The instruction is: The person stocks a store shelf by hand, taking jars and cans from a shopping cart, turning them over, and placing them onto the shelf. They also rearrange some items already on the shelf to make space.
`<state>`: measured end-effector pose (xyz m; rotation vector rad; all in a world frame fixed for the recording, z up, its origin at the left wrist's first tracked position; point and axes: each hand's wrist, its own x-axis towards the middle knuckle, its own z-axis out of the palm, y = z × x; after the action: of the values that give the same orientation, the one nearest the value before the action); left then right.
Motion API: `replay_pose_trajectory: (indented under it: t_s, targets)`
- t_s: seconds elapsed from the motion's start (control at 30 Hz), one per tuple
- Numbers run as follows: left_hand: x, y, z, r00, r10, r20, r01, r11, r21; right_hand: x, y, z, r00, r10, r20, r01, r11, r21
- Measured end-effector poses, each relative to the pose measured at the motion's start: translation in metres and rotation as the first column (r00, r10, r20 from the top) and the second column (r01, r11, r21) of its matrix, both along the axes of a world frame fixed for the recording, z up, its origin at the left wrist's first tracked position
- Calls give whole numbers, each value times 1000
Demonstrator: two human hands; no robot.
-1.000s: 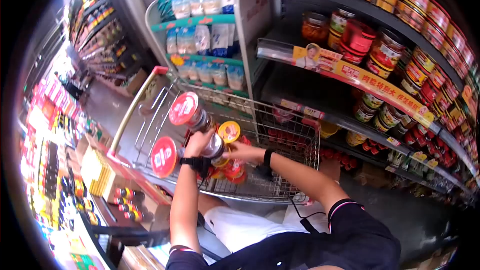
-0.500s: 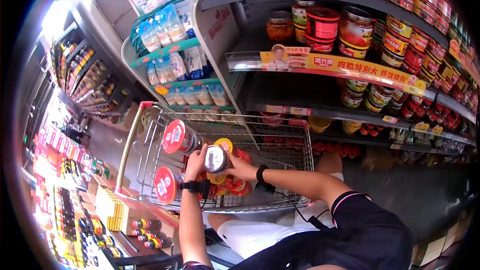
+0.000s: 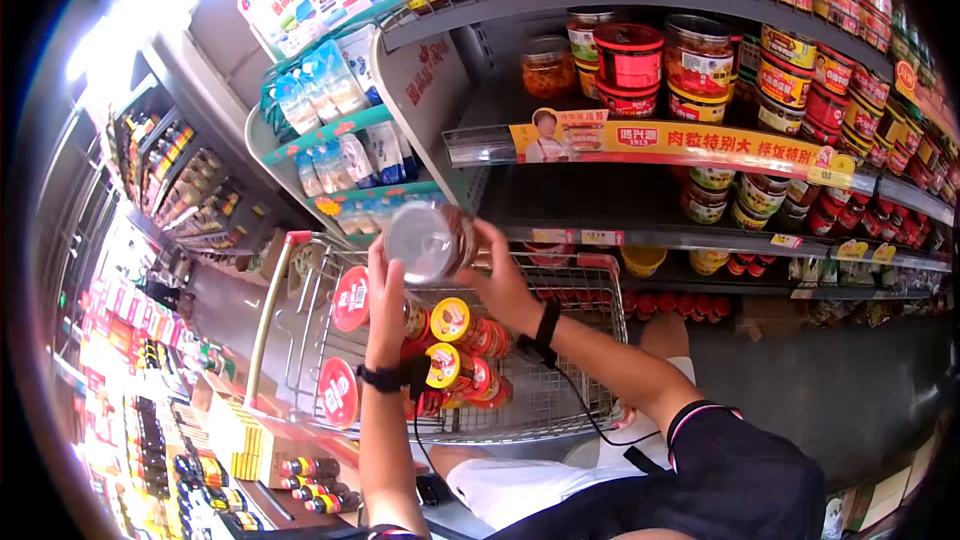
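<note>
A jar with a pale grey lid (image 3: 422,243) is held between both hands above the cart, its lid facing me. My left hand (image 3: 385,285) grips its left side, fingers along the lid's edge. On the jar's right side is my right hand (image 3: 500,280), its fingers bent around the dark reddish body. Below, in the wire shopping cart (image 3: 560,420), lie jars with yellow lids (image 3: 450,319) and two tubs with red lids, one upper (image 3: 352,298) and one lower (image 3: 339,392).
Shelves ahead hold several jars, including a red tub (image 3: 628,55), above an orange label strip (image 3: 680,138). Bagged goods (image 3: 330,80) stand on a side rack at the left. The cart's handle (image 3: 268,320) runs along its left end. Dark bottles (image 3: 310,467) lie at lower left.
Both hands have raised the jar up and away from the cart, toward the shelf. More yellow-lidded jars show below. The view has shifted slightly.
</note>
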<state>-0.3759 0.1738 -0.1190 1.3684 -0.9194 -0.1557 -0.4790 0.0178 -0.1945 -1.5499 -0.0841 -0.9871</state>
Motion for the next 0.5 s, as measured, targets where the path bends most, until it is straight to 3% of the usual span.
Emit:
replay_pose_trajectory:
  t_s: [0.1,0.17,0.23,0.3,0.37,0.47,0.5]
  targets:
    - [-19,-51,54,984,-127,122,126,992,13,-2,-38,50,980,60,192,-77,994,83]
    - [-12,-89,75,972,-178,154,183,983,-14,-12,-72,83,988,-63,140,62,998,13]
    - [-7,-128,94,957,-251,143,263,962,-73,-17,-112,112,947,-282,155,312,925,-219]
    - [-12,-162,112,957,-269,107,280,953,-111,-21,-147,136,927,-335,170,373,879,-299]
    - [-6,-197,117,964,-225,143,244,961,-127,-18,-186,149,750,-582,314,653,573,-496]
    - [6,-245,112,980,-189,63,195,976,-99,-11,-221,150,743,-599,299,660,581,-476]
    - [10,-260,107,983,-181,19,182,981,-70,-14,-227,149,757,-615,222,635,611,-472]
